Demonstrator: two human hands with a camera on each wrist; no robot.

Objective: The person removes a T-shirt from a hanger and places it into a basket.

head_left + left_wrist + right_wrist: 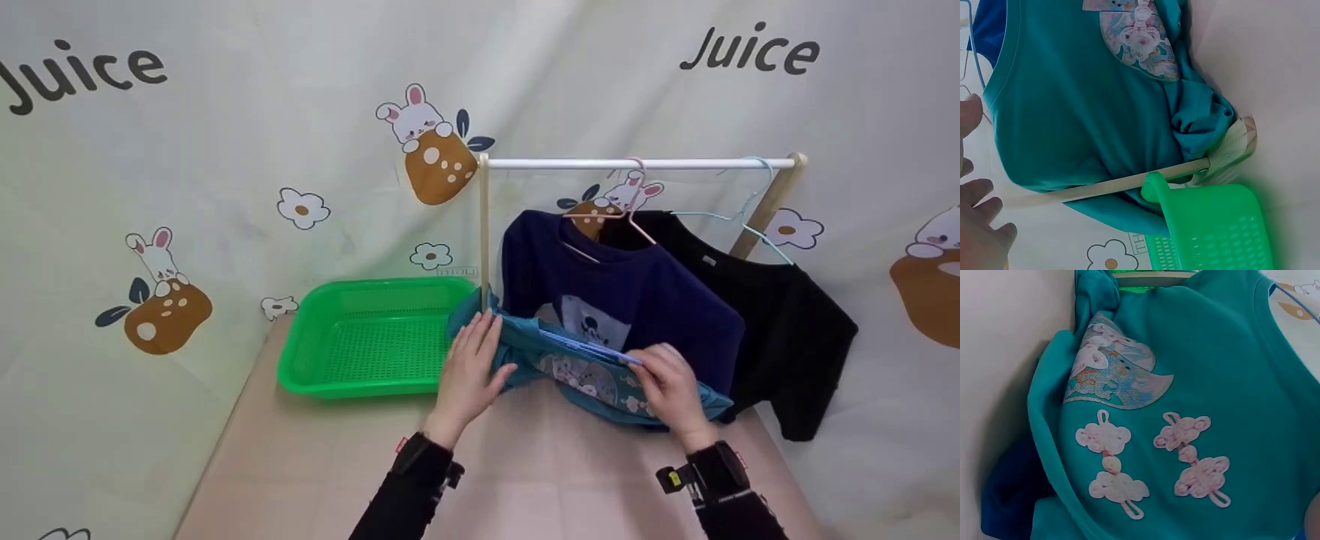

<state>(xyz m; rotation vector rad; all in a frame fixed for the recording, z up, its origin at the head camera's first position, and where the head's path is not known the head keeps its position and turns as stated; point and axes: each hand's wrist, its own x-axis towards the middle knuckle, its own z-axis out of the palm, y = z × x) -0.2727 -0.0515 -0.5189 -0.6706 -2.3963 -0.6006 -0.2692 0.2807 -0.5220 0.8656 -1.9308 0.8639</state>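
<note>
A teal shirt [521, 337] with a printed front hangs low on a blue hanger [589, 346], in front of the rack. My right hand [671, 390] pinches the hanger's right end at the shirt's shoulder. My left hand [471, 367] lies beside the rack's left post with its fingers extended, near the shirt's left side. In the left wrist view the teal fabric [1084, 112] spreads behind and around the wooden post [1106, 188]. The right wrist view shows the shirt's print [1123, 377] up close; only a sliver of the right hand shows there.
A navy shirt [675, 300] on a pink hanger [634, 214] and a black shirt [802, 330] on a light blue hanger [742, 214] hang from the white rail [555, 163]. A green plastic basket [300, 337] stands left of the rack, on the table [375, 465].
</note>
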